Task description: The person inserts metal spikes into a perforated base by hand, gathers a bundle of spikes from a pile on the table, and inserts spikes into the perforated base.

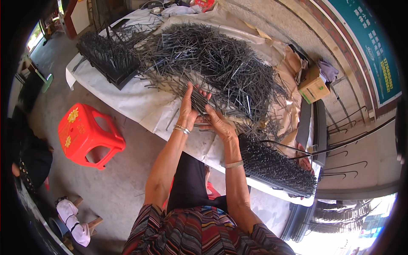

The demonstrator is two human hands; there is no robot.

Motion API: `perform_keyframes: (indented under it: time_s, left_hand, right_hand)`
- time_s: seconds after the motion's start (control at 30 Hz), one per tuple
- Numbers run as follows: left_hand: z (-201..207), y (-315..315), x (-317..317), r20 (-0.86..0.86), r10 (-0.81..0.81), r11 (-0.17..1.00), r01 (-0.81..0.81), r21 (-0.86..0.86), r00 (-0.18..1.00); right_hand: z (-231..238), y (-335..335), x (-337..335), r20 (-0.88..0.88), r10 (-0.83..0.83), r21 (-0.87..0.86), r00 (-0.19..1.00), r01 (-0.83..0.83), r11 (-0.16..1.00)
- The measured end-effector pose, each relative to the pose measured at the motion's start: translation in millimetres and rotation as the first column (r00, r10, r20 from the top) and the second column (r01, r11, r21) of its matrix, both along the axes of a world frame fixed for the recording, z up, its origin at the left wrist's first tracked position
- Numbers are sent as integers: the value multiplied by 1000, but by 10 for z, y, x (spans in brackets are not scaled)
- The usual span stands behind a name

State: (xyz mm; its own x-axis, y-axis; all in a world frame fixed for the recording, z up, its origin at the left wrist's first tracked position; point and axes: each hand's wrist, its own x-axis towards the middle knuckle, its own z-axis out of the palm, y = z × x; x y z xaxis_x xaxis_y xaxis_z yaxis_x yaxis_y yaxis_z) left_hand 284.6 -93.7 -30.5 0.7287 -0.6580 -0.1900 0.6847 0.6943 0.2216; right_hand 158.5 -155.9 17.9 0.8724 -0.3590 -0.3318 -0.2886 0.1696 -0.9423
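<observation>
A small bundle of thin dark rods lies between my two hands at the near edge of a big loose heap of the same rods. My left hand is curled along the bundle's left side, thumb upward. From the right, my right hand closes on the bundle's lower end with thumb and fingers. Left of the heap, a black tray is packed with upright rods. By my right forearm sits a second black rack, densely filled with short dark pieces.
A pale sheet covers the table. A red plastic stool stands on the floor at the left, near a person in dark clothes. A cardboard box and several metal hooks are at the right. A black cable crosses there.
</observation>
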Motion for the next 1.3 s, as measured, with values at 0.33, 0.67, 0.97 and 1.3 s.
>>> perform_keyframes:
  time_s: [0.33, 0.67, 0.97, 1.3]
  left_hand:
    - [-51, 76, 119, -21, 54, 991, -51, 124, 998]
    - [-517, 384, 383, -34, 124, 990, -122, 66, 992]
    - [-361, 420, 129, -93, 15, 985, 2, 175, 996]
    - [-66, 559, -38, 639, 89, 728, -488, 481, 764]
  right_hand:
    - [-68, -53, -104, -99, 104, -58, 990, -110, 992]
    - [497, 157, -421, 2, -8, -683, 1000, 8, 730]
    - [20, 303, 274, 254, 41, -805, 966, 188, 563]
    - [-902, 459, 59, -218, -195, -972, 956, -231, -43]
